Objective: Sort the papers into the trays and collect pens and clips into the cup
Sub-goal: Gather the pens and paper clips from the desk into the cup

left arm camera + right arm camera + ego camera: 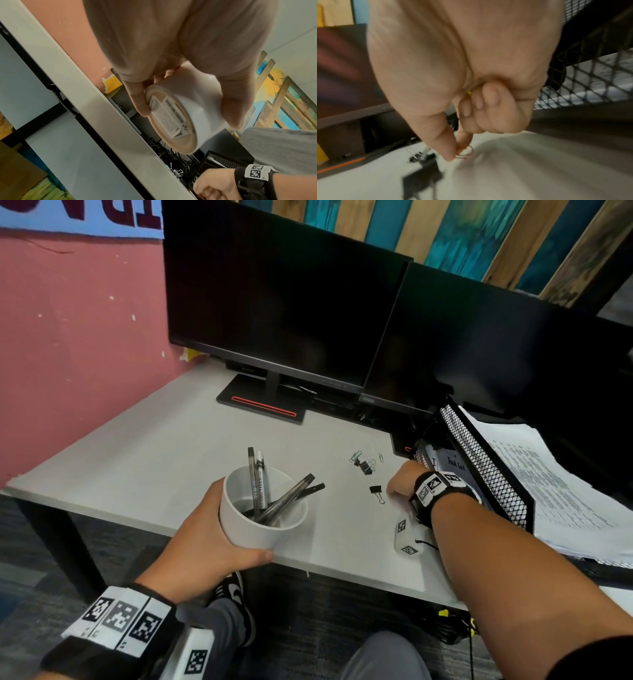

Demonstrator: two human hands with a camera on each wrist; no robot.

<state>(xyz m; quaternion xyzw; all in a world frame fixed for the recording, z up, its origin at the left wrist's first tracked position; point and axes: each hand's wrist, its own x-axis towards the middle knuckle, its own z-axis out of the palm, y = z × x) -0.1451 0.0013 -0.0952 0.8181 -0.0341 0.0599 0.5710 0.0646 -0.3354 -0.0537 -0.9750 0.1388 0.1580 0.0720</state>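
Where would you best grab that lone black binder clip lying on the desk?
Probably pinch the binder clip across its black body, from above. It lies flat on the desk with thin wire handles toward the near edge; the body is the thickest part. The right hand beside it already pinches a paper clip.

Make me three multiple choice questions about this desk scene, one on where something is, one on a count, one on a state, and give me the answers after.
1. Where do the printed papers lie?
A. in the black mesh tray
B. under the left monitor
C. on the floor

2. How many pens stand in the white cup?
A. one
B. four
C. nine

3. What is the right hand doing?
A. lying flat and open
B. holding a pen
C. pinching a wire paper clip

Answers: 1 A, the sheets rest in the tray at the right of the desk. 2 B, four pens show in the head view. 3 C, the right wrist view shows thumb and finger closed on the clip.
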